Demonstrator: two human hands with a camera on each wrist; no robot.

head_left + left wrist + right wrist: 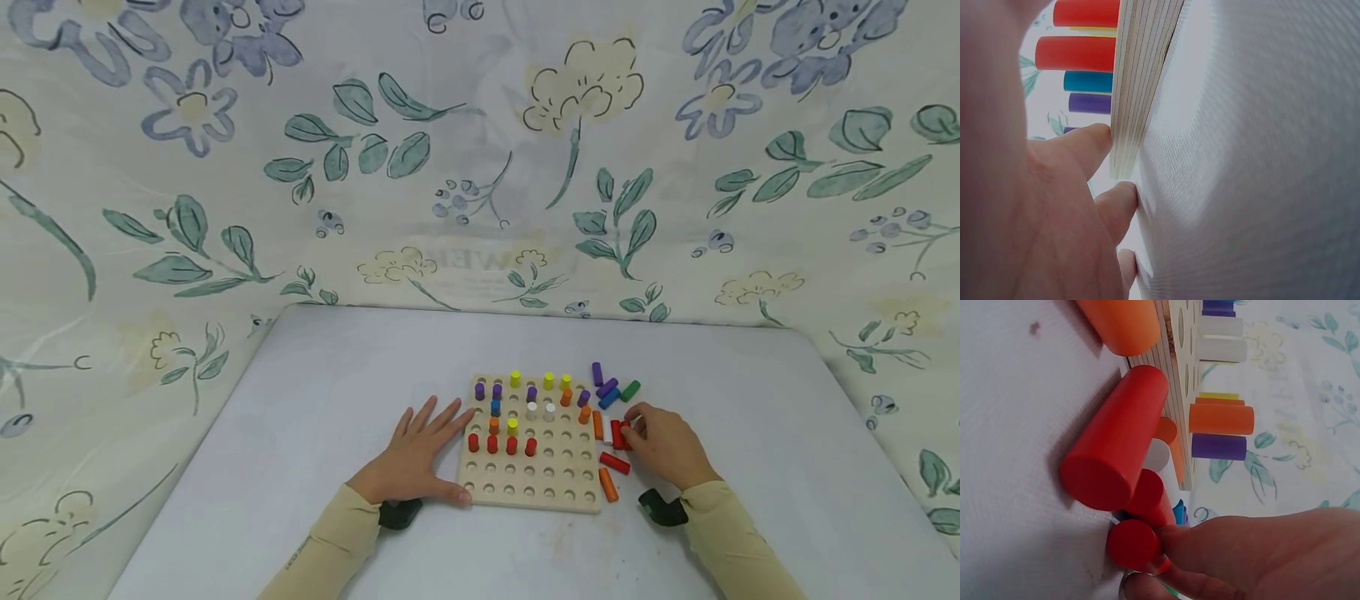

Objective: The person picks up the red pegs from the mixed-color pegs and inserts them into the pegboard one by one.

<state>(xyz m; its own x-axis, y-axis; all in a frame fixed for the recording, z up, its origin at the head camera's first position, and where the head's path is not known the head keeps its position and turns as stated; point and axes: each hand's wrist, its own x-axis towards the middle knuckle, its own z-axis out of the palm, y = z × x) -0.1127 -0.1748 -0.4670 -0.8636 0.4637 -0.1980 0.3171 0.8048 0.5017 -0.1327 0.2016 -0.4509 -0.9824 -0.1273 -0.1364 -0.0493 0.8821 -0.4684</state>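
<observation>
A square wooden pegboard (558, 482) with rows of round holes lies on the table. My left hand (416, 458) spreads its fingers along the board's left edge, thumb near the front corner; a fingertip meets the layered edge in the left wrist view. To the right of the board, my right hand (667, 442) pinches a red peg (1132, 544) between thumb and fingers, close over the table. Another red peg (617, 434) lies beside it. Several red pegs (492, 445) stand in a row on the board, with yellow, purple, blue, white and orange ones behind.
Loose pegs lie along the board's right side: a white peg (607, 429), a red peg (614, 462) and an orange peg (608, 485). Farther back are a green peg (631, 391), a blue peg (609, 398) and purple ones. A flowered cloth (480, 167) hangs behind the table.
</observation>
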